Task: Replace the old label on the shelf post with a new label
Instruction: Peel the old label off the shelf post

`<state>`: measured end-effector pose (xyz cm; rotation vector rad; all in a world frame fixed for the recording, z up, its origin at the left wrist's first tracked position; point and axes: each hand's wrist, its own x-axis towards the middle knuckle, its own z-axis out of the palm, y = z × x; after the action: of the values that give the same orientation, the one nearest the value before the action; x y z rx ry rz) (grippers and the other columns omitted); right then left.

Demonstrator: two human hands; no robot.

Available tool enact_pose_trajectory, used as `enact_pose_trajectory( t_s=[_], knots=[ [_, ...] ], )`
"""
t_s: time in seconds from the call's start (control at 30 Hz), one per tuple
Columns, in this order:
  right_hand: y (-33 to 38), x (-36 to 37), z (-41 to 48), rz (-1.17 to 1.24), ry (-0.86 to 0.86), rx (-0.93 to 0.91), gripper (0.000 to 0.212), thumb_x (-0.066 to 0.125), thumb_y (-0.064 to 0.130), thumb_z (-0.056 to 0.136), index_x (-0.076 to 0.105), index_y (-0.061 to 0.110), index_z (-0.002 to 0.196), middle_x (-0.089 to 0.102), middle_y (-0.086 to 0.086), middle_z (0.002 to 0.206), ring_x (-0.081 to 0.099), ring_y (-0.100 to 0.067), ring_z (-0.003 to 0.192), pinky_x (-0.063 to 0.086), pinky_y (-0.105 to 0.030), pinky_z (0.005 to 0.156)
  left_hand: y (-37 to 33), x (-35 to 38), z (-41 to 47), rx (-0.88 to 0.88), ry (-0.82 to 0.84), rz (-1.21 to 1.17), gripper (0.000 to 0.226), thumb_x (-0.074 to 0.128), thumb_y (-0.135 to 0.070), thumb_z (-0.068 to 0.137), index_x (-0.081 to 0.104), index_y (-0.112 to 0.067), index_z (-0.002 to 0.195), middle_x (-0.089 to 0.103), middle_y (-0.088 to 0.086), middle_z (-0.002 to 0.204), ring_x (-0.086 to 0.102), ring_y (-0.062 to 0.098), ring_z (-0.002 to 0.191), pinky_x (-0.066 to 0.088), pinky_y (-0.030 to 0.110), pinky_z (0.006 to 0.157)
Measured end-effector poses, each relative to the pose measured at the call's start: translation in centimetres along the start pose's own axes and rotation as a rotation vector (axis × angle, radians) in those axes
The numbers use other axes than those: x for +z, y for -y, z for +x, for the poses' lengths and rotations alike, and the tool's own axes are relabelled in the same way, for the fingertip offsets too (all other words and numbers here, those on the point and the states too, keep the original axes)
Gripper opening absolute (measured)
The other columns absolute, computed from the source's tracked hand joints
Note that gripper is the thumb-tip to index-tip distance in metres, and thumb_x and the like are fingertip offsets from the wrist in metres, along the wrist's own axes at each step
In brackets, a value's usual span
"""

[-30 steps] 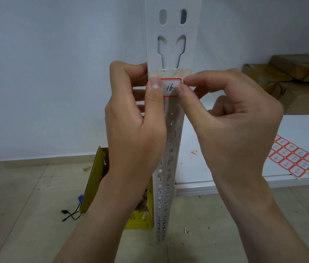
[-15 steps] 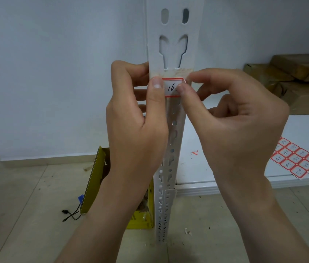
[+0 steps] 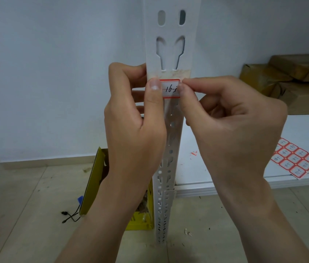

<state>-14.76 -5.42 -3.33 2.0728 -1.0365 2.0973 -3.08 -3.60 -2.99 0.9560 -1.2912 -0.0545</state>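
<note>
Label [image 3: 170, 88], red-edged and marked "16-", sits on the post [image 3: 171, 44] just below a band of old residue. Left hand [image 3: 134, 130] grips the post, thumb pinning the label's edge; right hand [image 3: 231, 130] pinches its other end, apparently to set it straight.

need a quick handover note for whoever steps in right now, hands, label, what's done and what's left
Left hand: wrapped round the shelf post, thumb pressing the label's left end.
Right hand: thumb and forefinger pinching the label's right end.
Label: red-bordered, handwritten, lying across the post's front just below a strip of old residue.
Label sheet: on the white shelf to the right.
Done: label positioned on the post.
Left: press the right end flat, smooth it, let go.
</note>
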Motion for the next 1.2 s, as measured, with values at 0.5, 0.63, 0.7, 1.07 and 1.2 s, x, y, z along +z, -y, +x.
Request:
enact_pose_trajectory(
  t_s=[0.5,0.63,0.7,1.07,1.2],
  knots=[
    [0.45,0.02,0.05,0.016,0.030,0.022,0.006,0.078,0.017,0.095,0.081,0.013,0.092,0.063,0.003,0.054,0.058,-0.016,0.053,0.040,-0.007,0.056,0.00,0.01,-0.03,-0.007,0.001,-0.002,0.007,0.048,-0.010,0.106,0.044,-0.016,0.107,0.059,-0.020,0.086,0.064,-0.003,0.079,0.047,0.009,0.066],
    [0.55,0.10,0.02,0.031,0.027,0.039,0.005,0.078,0.016,0.094,0.081,0.013,0.090,0.059,0.005,0.051,0.055,-0.016,0.052,0.038,-0.009,0.055,-0.02,-0.02,0.00,-0.006,0.004,-0.008,0.008,0.048,-0.009,0.106,0.045,-0.015,0.107,0.058,-0.021,0.086,0.064,-0.004,0.078,0.046,0.008,0.066],
    [0.62,0.11,-0.02,0.037,0.030,0.042,0.005,0.078,0.016,0.094,0.080,0.014,0.089,0.058,0.005,0.050,0.054,-0.016,0.052,0.037,-0.009,0.054,-0.03,-0.01,-0.01,-0.005,0.009,-0.009,0.007,0.048,-0.008,0.106,0.045,-0.015,0.107,0.058,-0.020,0.086,0.063,-0.004,0.076,0.045,0.008,0.065],
    [0.68,0.12,-0.17,0.055,0.055,0.051,0.005,0.079,0.014,0.093,0.079,0.014,0.088,0.053,0.003,0.047,0.049,-0.019,0.050,0.034,-0.010,0.054,0.02,-0.08,0.03,-0.008,0.010,-0.020,0.007,0.047,-0.007,0.105,0.045,-0.013,0.108,0.058,-0.019,0.084,0.062,-0.004,0.075,0.046,0.008,0.065],
    [0.68,0.07,-0.23,0.050,0.058,0.043,0.005,0.079,0.013,0.093,0.079,0.013,0.088,0.053,0.001,0.046,0.049,-0.020,0.050,0.034,-0.009,0.054,0.02,-0.06,0.01,-0.010,0.009,-0.018,0.007,0.047,-0.006,0.105,0.046,-0.012,0.107,0.058,-0.020,0.083,0.062,-0.005,0.075,0.046,0.008,0.065]
  ],
)
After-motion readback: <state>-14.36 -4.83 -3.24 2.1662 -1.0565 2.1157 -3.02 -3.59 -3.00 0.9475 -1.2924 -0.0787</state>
